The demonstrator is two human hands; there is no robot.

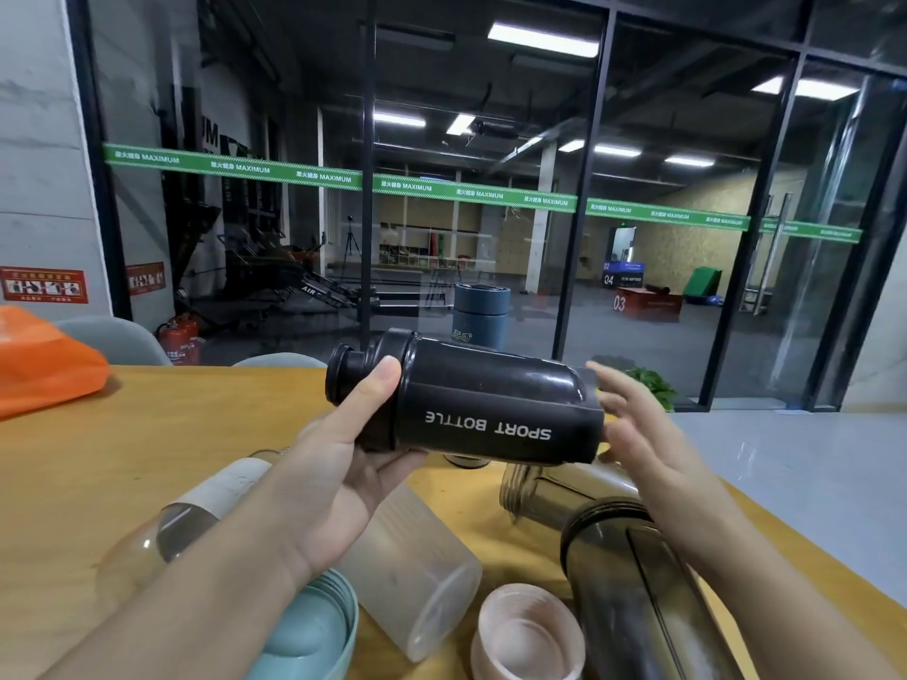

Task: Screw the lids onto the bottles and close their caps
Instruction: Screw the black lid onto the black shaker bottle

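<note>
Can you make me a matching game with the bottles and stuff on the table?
Things:
1. black sport bottle
2. orange bag
3. pink lid
4. dark blue bottle

Where or how:
A. standing upright at the far edge of the table
B. held sideways in the left hand
C. lying at the table's left edge
D. lying open side up near the front of the table

Pairs: 1-B, 2-C, 3-D, 4-A
</note>
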